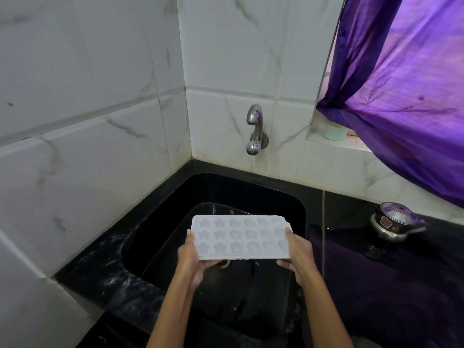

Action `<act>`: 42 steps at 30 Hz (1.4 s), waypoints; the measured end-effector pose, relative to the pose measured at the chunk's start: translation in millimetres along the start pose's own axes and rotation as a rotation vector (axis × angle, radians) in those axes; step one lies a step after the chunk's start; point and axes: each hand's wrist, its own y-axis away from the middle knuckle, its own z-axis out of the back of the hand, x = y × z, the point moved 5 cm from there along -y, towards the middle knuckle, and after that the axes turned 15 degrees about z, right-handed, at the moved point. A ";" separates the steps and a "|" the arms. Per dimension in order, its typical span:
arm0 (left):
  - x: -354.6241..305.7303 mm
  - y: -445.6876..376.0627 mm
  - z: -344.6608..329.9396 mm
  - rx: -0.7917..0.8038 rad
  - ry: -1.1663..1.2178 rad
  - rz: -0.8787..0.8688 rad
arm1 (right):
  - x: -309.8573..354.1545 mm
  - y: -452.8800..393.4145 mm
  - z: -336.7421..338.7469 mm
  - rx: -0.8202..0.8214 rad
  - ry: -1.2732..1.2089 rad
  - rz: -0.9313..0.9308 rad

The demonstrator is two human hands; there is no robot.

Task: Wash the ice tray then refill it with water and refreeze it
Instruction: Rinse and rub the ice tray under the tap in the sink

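Here, marbled white wall tiles fill the upper left of the frame, and a purple curtain hangs at upper right. A black sink takes the lower centre, with a steel tap on the wall above it. At right, a pressure cooker sits on the black counter. The white ice tray, 3 rows of flower-shaped cells, is held level over the sink. The left hand grips its left end and the right hand grips its right end.
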 end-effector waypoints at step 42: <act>63.7 -52.7 -26.3 0.039 -0.216 0.297 | 84.2 47.0 -55.4 0.158 1.030 0.914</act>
